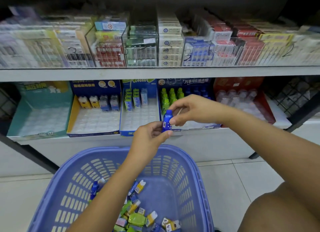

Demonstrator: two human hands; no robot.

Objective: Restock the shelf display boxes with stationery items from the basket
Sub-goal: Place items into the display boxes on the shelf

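the thumb and fingertips of the right hand pinch the cap end of a small blue bottle-shaped item, while the left hand curls its fingers and thumb round the lower end. both hands hold it at once, nearly upright, in the air. it sits just in front of the dark blue display box, whose back rows carry green bottles and blue bottles. beside that box on the lower shelf stand a blue box with green cartons, a navy and yellow box, a teal box and a red box. below the forearms, the purple basket on the tiled floor holds a loose pile of small items, with another blue bottle at its left edge.
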